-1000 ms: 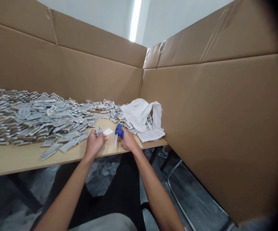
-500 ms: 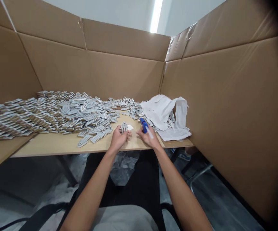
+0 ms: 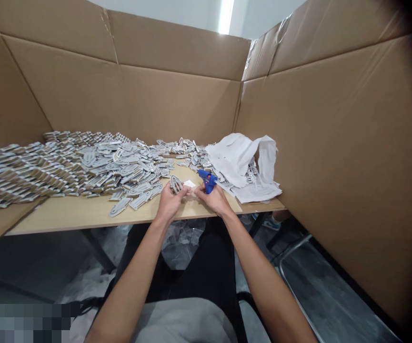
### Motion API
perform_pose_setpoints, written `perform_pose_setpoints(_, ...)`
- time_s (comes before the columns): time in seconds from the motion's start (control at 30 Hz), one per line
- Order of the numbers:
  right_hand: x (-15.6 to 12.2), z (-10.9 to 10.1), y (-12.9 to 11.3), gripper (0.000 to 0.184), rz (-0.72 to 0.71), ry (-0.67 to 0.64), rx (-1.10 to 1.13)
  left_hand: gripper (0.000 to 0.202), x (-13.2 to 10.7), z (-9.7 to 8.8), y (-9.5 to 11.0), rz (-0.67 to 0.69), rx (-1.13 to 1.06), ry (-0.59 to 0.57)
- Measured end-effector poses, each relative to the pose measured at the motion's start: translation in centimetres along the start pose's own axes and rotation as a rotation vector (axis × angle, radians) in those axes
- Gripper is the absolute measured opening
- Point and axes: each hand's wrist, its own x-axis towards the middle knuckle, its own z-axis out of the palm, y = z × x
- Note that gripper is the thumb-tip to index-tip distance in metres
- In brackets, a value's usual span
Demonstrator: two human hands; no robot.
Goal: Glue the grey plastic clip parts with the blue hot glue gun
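My left hand (image 3: 169,202) is closed around a small grey cut-out piece (image 3: 175,183), held upright near the front edge of the wooden table (image 3: 84,216). My right hand (image 3: 213,199) grips a blue glue gun (image 3: 206,179), its nozzle pointing left toward the piece. A small white card (image 3: 190,184) lies on the table between the two hands. Both hands sit close together, nearly touching.
A large heap of grey cut-out pieces (image 3: 66,166) covers the table's left and back. A crumpled white bag (image 3: 243,164) lies at the right. Tall cardboard walls (image 3: 334,157) enclose the table at the back, left and right. A chair frame (image 3: 291,252) stands below right.
The glue gun has turned so its nozzle points left toward the grey piece, and my hands have come closer together. The camera has shifted slightly.
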Motion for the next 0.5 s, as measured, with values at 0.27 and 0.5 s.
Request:
perform_pose_setpoints(0.27, 0.1, 1.4, -0.5, 0.039, 0.115, 0.134, 0.394, 0.021, 0.9, 0.0, -1.1, -0.075, -0.102, 0.025)
perform_pose_setpoints(0.5, 0.2, 2.0, 0.1, 0.043, 0.117, 0.140, 0.429, 0.036, 0.3, -0.5, -0.4, 0.059, 0.152, -0.130)
